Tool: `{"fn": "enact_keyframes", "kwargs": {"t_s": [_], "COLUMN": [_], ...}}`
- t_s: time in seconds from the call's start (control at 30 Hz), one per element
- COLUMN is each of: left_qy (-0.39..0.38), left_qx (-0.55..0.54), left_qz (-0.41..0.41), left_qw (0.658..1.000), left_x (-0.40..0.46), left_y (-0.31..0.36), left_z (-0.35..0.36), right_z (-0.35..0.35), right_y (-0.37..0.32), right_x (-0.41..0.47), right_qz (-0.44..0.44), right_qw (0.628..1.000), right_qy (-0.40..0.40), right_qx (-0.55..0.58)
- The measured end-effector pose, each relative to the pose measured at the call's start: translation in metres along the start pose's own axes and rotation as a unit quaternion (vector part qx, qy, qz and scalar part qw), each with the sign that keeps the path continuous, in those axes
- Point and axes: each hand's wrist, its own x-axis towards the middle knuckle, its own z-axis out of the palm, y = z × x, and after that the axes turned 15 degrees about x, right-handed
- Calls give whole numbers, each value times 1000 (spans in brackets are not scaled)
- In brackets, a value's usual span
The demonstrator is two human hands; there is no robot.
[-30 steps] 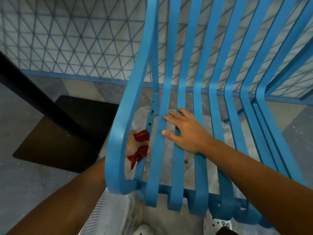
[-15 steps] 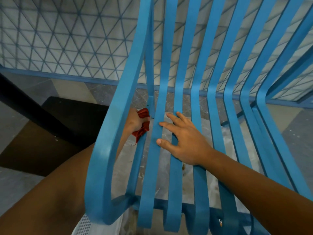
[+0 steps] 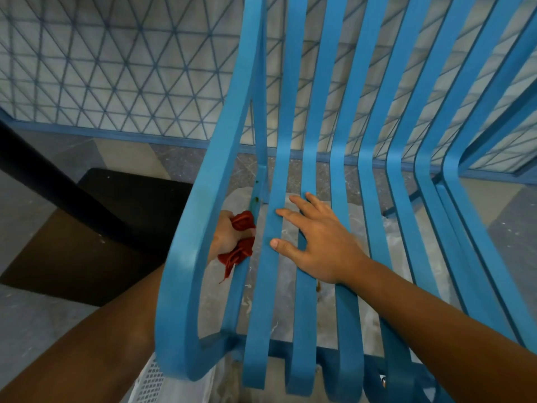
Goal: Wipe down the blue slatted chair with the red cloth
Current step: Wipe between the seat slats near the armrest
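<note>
The blue slatted chair (image 3: 308, 301) fills the middle and right of the head view, seat slats running toward me and back slats rising behind. My left hand (image 3: 225, 238) reaches under the left armrest loop and grips the bunched red cloth (image 3: 239, 238) against the outermost left seat slat. The armrest hides most of that hand. My right hand (image 3: 318, 242) lies flat on the seat slats with fingers straight and spread, thumb on the second slat.
A black table leg (image 3: 52, 184) and its dark base plate (image 3: 87, 237) stand on the floor at the left. A triangle-patterned wall with a blue skirting (image 3: 116, 82) rises behind. White plastic sheeting (image 3: 220, 289) lies under the chair, and a perforated white object (image 3: 148, 382) sits near my feet.
My left hand with the red cloth slid along the left seat slat, away from me then back a little. The camera view shifted. My right hand stayed flat on the slats.
</note>
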Motion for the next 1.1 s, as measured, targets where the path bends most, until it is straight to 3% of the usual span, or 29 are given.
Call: {"fn": "enact_keyframes", "kwargs": {"t_s": [0.63, 0.73, 1.1], "left_qy": [90, 118, 97], "left_qx": [-39, -27, -36], "left_qz": [14, 12, 21], "left_qw": [995, 993, 994], "left_x": [72, 63, 37], "left_y": [60, 59, 14], "left_z": [-21, -19, 9], "right_z": [-1, -3, -1], "right_y": [4, 2, 1], "right_x": [3, 1, 1], "right_qz": [-7, -4, 1], "right_qw": [1000, 1000, 1000], "right_qy": [-5, -9, -11], "right_qx": [-2, 0, -4]}}
